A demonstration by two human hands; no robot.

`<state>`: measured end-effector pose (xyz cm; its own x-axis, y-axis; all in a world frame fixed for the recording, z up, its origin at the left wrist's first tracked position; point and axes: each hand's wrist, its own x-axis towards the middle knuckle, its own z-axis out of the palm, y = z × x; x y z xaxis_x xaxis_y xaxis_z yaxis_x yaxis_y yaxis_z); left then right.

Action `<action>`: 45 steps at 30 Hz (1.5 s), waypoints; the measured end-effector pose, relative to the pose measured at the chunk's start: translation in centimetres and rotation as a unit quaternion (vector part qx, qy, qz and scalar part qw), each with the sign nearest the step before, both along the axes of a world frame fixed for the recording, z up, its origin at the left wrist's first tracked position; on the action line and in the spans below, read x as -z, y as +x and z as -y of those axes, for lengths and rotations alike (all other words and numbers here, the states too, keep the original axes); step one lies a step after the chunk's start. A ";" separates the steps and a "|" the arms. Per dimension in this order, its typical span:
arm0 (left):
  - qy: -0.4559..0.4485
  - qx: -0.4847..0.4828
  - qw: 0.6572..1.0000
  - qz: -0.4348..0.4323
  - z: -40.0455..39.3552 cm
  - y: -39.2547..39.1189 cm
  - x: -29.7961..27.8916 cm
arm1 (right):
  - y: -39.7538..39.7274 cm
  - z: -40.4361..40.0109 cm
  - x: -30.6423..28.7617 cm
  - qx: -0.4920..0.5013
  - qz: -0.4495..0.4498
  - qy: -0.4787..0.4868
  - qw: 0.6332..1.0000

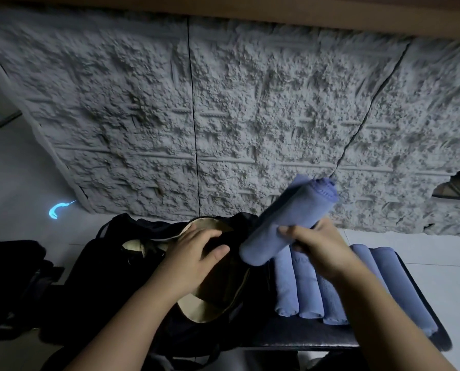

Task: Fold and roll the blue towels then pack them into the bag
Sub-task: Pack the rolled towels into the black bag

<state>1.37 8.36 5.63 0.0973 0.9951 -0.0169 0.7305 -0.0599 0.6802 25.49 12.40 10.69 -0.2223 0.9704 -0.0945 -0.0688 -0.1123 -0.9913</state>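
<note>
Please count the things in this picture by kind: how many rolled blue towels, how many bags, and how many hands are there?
Rolled blue towels: 6, one held in the right hand at, five lying side by side at
Black bag, open: 1
Hands: 2, the left hand at the bag's opening
Total: 9

We see a dim, bluish scene; the black fabric bag (pixel 121 266) under the left hand (pixel 194 253) sinks into shadow. The rolled blue towel (pixel 287 223) gripped by the right hand (pixel 319 250) is motion-blurred, and straight lines bow toward the edges.
</note>
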 end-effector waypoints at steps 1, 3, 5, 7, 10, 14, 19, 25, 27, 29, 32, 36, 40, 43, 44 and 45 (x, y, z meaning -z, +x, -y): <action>-0.003 0.008 1.000 0.005 -0.1 -0.1 0.0 | -1.0 0.4 0.0 -0.032 0.010 0.000 0.999; 0.001 0.028 1.000 0.001 -0.4 -0.4 0.0 | -2.8 1.0 0.3 -0.074 0.040 -0.022 0.996; -0.009 0.052 0.999 -0.011 -0.6 -0.8 0.2 | -4.0 1.3 1.1 -0.091 0.058 -0.041 0.993; -0.010 0.069 0.997 -0.029 -0.6 -1.1 0.6 | -5.0 1.6 2.0 -0.105 0.063 -0.057 0.991; 0.008 0.054 0.998 0.002 -0.5 -1.4 1.8 | -5.8 2.0 3.4 -0.134 0.071 -0.052 0.987; -0.020 0.013 0.995 0.092 0.2 -2.1 3.7 | -6.3 2.0 4.5 -0.152 0.156 -0.006 0.976; 0.031 -0.014 0.999 0.001 0.6 -3.2 3.1 | -5.9 1.0 7.7 0.057 0.503 0.247 0.826; -0.016 -0.016 0.987 -0.158 0.2 -4.9 4.7 | -6.1 -0.2 7.9 0.072 0.531 0.196 0.821; -0.065 -0.039 0.986 -0.148 -0.2 -4.7 5.4 | -6.5 -0.4 7.9 0.029 0.481 0.159 0.862; -0.106 -0.055 0.988 -0.097 -1.0 -4.1 6.1 | -6.8 -0.3 8.0 0.005 0.443 0.134 0.886; -0.204 -0.081 0.975 -0.042 -2.5 -2.4 7.3 | -7.1 -0.2 8.0 -0.004 0.418 0.121 0.901; -0.255 -0.153 0.955 0.001 -3.6 0.6 10.1 | -7.0 -0.2 8.1 0.002 0.408 0.121 0.905; -0.316 -0.197 0.927 0.054 -3.8 2.1 10.7 | -6.9 0.0 8.0 -0.008 0.404 0.131 0.905; -0.345 -0.184 0.915 0.102 -3.6 2.2 11.0 | -6.9 0.1 8.1 -0.010 0.399 0.131 0.908; -0.351 -0.178 0.912 0.115 -3.5 2.2 11.2 | -6.9 0.2 8.2 -0.011 0.393 0.130 0.910; -0.357 -0.176 0.910 0.118 -3.2 2.3 11.1 | -6.9 0.2 8.4 -0.012 0.388 0.130 0.912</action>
<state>3.64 11.52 -5.51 -0.1397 0.7089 -0.6913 0.4471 0.6681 0.5948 18.59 12.21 2.32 -0.2076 0.9782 0.0005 0.6641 0.1413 -0.7341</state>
